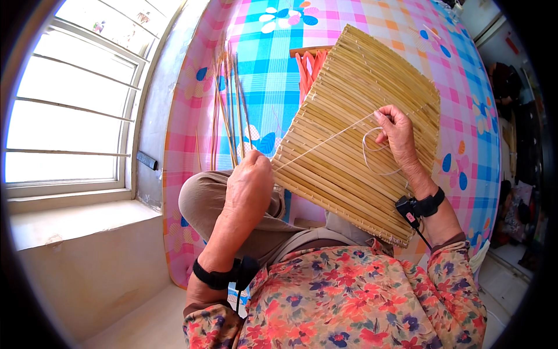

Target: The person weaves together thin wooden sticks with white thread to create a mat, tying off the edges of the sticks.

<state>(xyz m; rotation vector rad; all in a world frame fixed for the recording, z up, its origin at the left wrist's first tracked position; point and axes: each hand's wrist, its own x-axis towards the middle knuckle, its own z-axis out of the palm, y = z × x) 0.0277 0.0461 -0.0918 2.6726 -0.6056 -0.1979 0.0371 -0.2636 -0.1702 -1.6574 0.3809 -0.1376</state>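
A mat of thin yellow-brown stalks (354, 139), tied together with rows of thread, lies slanted over my lap and the bed. My left hand (250, 183) is closed at the mat's left edge; its fingertips are mostly hidden behind the back of the hand. My right hand (397, 135) is raised over the mat, thumb and fingers pinching a pale thread (328, 140). That thread runs straight from the mat's edge beside my left hand up to my right fingers. A loose loop of it hangs below the right hand.
Several thin loose stalks (228, 110) lie on the checked bed cover (267, 64) at the left. Pink strips with a wooden bar (311, 67) show partly behind the mat. A barred window (70, 116) and sill (81, 224) stand at the left. Black devices are strapped to both forearms.
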